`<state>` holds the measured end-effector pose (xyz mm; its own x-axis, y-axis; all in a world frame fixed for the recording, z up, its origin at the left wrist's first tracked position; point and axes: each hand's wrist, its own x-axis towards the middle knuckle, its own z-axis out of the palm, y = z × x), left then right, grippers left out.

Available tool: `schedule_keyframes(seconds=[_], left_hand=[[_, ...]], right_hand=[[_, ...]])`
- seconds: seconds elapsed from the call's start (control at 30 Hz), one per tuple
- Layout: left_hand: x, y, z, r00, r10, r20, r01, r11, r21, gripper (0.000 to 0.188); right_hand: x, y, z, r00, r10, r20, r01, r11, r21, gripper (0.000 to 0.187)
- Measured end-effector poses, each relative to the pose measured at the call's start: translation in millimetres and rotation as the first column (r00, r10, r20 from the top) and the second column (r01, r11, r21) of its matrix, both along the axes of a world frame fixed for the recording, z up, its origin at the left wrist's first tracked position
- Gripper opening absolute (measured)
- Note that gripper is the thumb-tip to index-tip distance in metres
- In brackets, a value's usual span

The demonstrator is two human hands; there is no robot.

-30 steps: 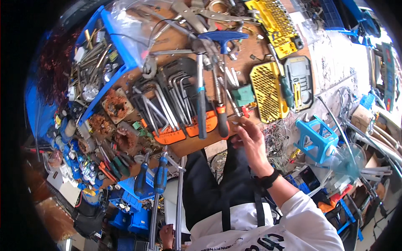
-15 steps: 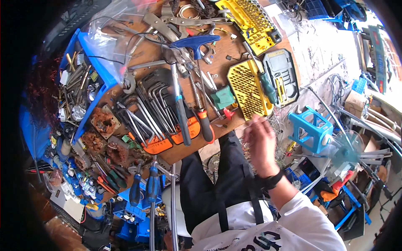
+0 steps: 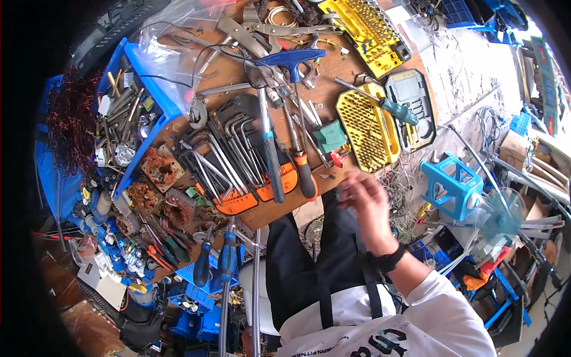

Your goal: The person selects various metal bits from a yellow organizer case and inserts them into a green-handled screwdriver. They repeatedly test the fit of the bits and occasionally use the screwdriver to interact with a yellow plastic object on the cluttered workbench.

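Right hand (image 3: 367,205) hovering off near edge of workbench (image 3: 333,89), blurred; you cannot tell whether fingers are spread or pinching. Nearest item: orange-handled screwdriver (image 3: 295,153) lying on bench, just left and far of hand. Left hand out of view.

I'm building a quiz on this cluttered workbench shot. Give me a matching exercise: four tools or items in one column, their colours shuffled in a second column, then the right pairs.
Things:
1. T-handle wrench
2. open bit case
3. small box by the screwdrivers
4. hex key holders

Colours:
A. orange
B. green
C. blue
D. yellow

Pairs: 1-C, 2-D, 3-B, 4-A.

All four lie on the wooden workbench. The person's right hand hovers off its near edge, blurred, holding nothing that I can make out.
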<state>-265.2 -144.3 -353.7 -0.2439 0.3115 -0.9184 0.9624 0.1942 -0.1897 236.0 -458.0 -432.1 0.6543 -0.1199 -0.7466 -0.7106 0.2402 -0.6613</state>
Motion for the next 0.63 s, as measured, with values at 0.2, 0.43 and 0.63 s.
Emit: schedule_keyframes(seconds=[0.2,0.43,0.63], left_hand=[[-76,18,-12,0.993,0.040,0.114,-0.042,0.999,0.013,0.026],[-110,20,-17,0.988,0.115,0.107,-0.115,0.993,-0.009,0.025],[-38,-12,3,0.985,0.130,0.109,-0.136,0.989,0.050,0.024]], right_hand=[[-16,33,-31,0.988,-0.066,-0.141,0.078,0.994,0.082,0.022],[1,37,-39,0.960,-0.227,-0.163,0.231,0.973,0.007,0.020],[-8,41,-52,0.979,-0.201,-0.045,0.201,0.980,-0.007,0.025]])
